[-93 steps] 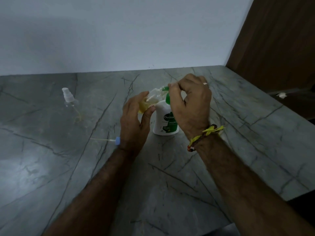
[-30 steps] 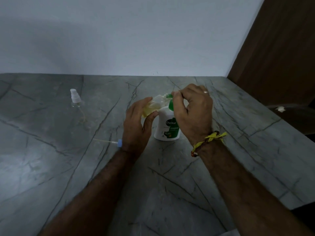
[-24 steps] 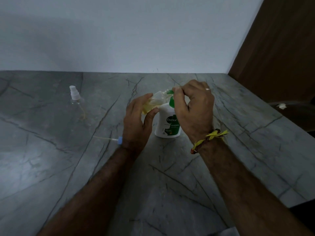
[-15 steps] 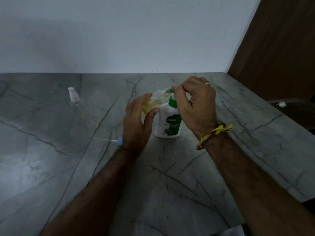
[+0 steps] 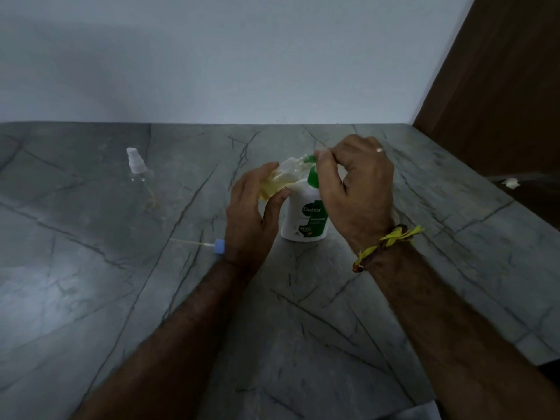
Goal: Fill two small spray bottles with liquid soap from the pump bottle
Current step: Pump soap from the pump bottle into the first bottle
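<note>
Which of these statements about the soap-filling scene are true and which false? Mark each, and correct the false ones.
1. The left hand holds a small bottle at the pump's nozzle. True.
2. The right hand lies flat on the table. False: its fingers are on the green pump head.
3. A capped spray bottle stands at far left. True.
4. The pump bottle lies on its side. False: it stands upright.
5. A loose blue spray cap with its tube lies on the table. True.

The pump bottle [image 5: 306,213] is white with a green label; the table [image 5: 91,298] is grey, dark-veined marble.
</note>
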